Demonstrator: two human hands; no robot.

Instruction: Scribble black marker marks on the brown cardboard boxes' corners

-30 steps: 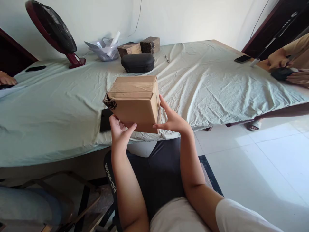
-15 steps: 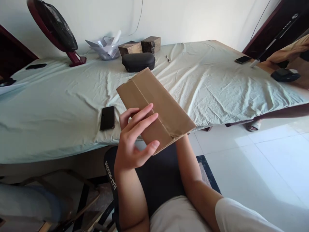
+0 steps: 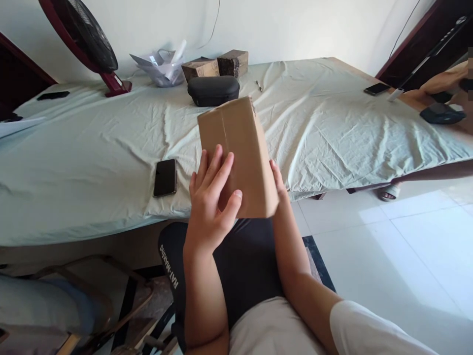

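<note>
A pale green cloth (image 3: 92,148) covers a long table against a white wall (image 3: 295,29), and over its near edge, above the lap, a cardboard box (image 3: 244,172) is held in the air. Half a second ago the box lay tipped with a corner swung out toward four o'clock; now it stands steeper, its seamed face toward the wearer and a long side face exposed at three o'clock, which suggests it is being turned over between the hands. The left hand (image 3: 211,212) rests at about seven o'clock, fingers straight and slightly spread on that face, thumb well apart, pressing without grasping. The right hand (image 3: 278,180) has hold of the box at about four o'clock; most of its fingers are hidden behind it, so their bend cannot be told. A phone (image 3: 165,177) lies at nine o'clock, apart from the box. Toward twelve, a black case (image 3: 213,91) is partly overlapped in view by the box's top, with two small cartons (image 3: 233,64) beyond; a fan (image 3: 83,34) stands at ten, and a co-worker's arm (image 3: 449,81) reaches in between two and three
</note>
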